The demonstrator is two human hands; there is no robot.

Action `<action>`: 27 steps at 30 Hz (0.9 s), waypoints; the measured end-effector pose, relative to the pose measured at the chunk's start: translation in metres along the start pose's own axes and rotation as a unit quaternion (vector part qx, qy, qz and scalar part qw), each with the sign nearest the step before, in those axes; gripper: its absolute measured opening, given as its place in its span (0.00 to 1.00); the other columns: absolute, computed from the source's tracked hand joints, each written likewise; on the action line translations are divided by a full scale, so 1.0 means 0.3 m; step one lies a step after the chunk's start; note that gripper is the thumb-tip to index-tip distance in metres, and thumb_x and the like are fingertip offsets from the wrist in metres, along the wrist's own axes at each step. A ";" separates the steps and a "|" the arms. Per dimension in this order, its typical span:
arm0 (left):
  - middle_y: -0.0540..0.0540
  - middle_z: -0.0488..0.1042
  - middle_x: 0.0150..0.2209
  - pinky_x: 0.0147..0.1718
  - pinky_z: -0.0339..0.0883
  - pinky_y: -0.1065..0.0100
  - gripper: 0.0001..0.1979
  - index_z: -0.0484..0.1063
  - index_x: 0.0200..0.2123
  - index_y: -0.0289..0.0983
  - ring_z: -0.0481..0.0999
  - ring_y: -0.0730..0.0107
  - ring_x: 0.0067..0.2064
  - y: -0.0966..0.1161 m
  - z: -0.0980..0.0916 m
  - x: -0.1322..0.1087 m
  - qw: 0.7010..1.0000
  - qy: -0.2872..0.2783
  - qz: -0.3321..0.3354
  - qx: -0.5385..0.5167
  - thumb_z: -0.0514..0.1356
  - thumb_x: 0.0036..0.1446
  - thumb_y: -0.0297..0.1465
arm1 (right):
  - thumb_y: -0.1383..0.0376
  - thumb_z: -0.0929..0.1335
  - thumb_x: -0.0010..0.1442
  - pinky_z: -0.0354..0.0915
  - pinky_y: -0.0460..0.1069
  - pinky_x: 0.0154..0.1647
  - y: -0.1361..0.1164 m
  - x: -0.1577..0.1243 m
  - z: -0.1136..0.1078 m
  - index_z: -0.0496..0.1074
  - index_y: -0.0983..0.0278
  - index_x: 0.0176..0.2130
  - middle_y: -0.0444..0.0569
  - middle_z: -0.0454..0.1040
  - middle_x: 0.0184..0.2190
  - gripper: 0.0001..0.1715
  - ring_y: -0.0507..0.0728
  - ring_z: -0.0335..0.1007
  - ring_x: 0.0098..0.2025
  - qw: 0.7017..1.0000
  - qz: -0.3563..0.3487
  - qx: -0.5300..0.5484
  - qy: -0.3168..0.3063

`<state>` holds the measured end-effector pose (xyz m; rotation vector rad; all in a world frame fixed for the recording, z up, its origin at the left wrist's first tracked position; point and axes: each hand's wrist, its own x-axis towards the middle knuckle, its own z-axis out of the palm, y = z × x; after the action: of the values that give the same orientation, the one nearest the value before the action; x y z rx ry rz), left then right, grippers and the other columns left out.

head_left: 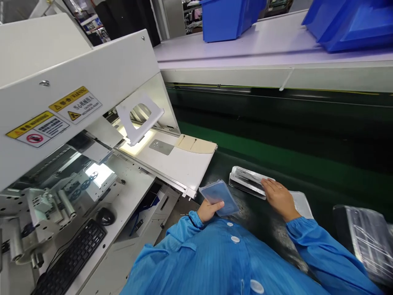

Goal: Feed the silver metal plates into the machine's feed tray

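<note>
My left hand is closed on a small stack of bluish transparent sheets or pouches, held just above my blue coat near the machine's outfeed plate. My right hand lies flat with fingers stretched out on a clear plastic-wrapped tray that rests on the dark green conveyor belt. Both sleeves are blue.
A white machine with warning labels fills the left; a black keyboard and mouse sit on its lower shelf. Another wrapped tray stack is at the right edge. Blue bins stand on the far bench.
</note>
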<state>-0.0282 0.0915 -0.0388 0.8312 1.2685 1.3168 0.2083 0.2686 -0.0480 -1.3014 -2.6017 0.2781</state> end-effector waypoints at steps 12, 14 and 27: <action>0.38 0.77 0.44 0.56 0.59 0.50 0.31 0.76 0.39 0.33 0.71 0.48 0.51 0.112 -0.063 -0.156 0.993 0.056 -0.012 -0.106 0.68 0.36 0.50 | 0.67 0.55 0.61 0.64 0.55 0.52 -0.455 0.234 -0.019 0.71 0.60 0.52 0.47 0.74 0.50 0.25 0.60 0.69 0.52 0.983 -0.145 0.096 0.051; 0.39 0.78 0.43 0.57 0.57 0.50 0.30 0.76 0.39 0.34 0.71 0.48 0.52 0.108 -0.084 -0.179 0.991 0.072 -0.008 -0.110 0.67 0.36 0.50 | 0.72 0.55 0.60 0.63 0.55 0.53 -0.548 0.298 0.015 0.69 0.62 0.54 0.48 0.72 0.53 0.27 0.60 0.66 0.54 0.974 -0.204 0.073 0.062; 0.39 0.79 0.39 0.58 0.57 0.48 0.27 0.77 0.34 0.36 0.70 0.46 0.53 0.088 -0.153 -0.228 0.987 0.125 0.014 -0.100 0.65 0.38 0.52 | 0.57 0.58 0.63 0.50 0.66 0.59 -0.759 0.350 0.168 0.64 0.66 0.57 0.59 0.60 0.61 0.27 0.70 0.50 0.63 0.959 -0.284 0.008 0.000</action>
<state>-0.0657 0.0195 -0.0093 0.5562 1.2952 1.5797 -0.0407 0.2153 -0.0247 -0.4999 -2.8192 0.1942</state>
